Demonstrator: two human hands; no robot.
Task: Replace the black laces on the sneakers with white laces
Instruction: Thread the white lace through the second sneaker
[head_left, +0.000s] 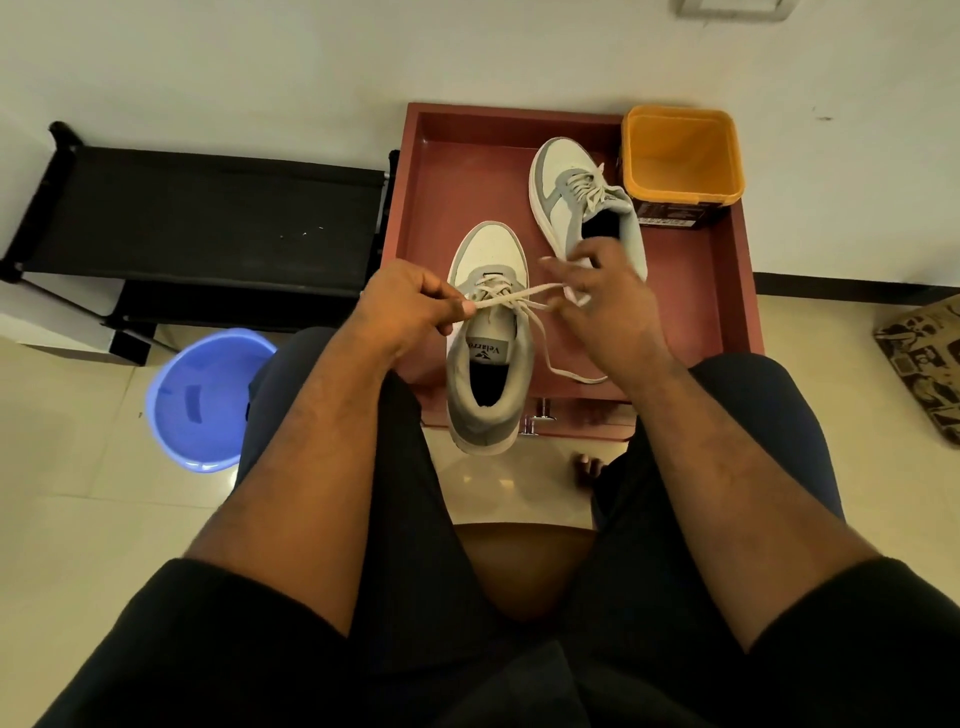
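Evidently the job is nearly done: both sneakers carry white laces. The far sneaker (582, 202) lies laced in the red tray (727, 291). On the near sneaker (488, 338), the left hand (410, 306) pinches the white lace (519, 296); the right hand (608, 301) hooks its other end, fingers curled. Only tying seems left.

The person wears a black shirt with short sleeves (218, 613) that stop above the elbows. Both arms are bare below that. The left hand (410, 312) and the right hand (608, 306) have no gloves, rings or watch. The shorts (769, 415) are dark blue and cover the legs down to the knees. One bare foot (589, 467) with toes shows below, no shoe on it.
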